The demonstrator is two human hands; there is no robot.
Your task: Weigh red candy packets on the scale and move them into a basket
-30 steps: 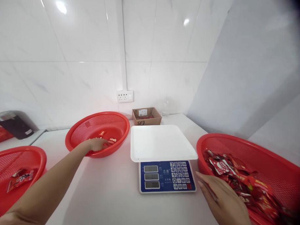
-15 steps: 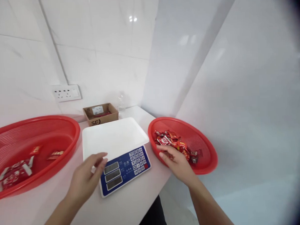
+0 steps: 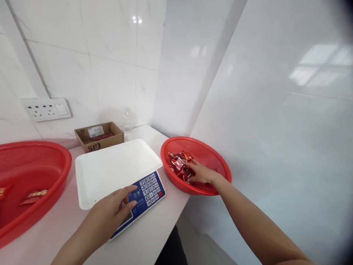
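Observation:
My right hand (image 3: pixel 199 173) reaches into the red plastic basket (image 3: pixel 220 158) on the right. Its fingers are spread over the small red-wrapped candies (image 3: pixel 177 162) heaped there, and it grips none that I can see. My left hand (image 3: pixel 115 208) hovers above the display side of the digital scale (image 3: pixel 149 189). Its thumb and fingers are apart with nothing between them, and it covers most of the displays. The scale's white tray (image 3: pixel 116 165) bears only a tiny dark speck.
A larger red basket (image 3: pixel 62 167) with a few packets (image 3: pixel 34 196) stands at the left. Behind the scale sit a cardboard box (image 3: pixel 107 141) and a clear plastic bottle (image 3: pixel 127 118). A wall socket (image 3: pixel 46 109) is above. The table's edge runs close by the right basket.
My right hand has moved deeper into the right basket, onto the candies. My left hand has shifted right over the scale's panel. The view has turned to the right.

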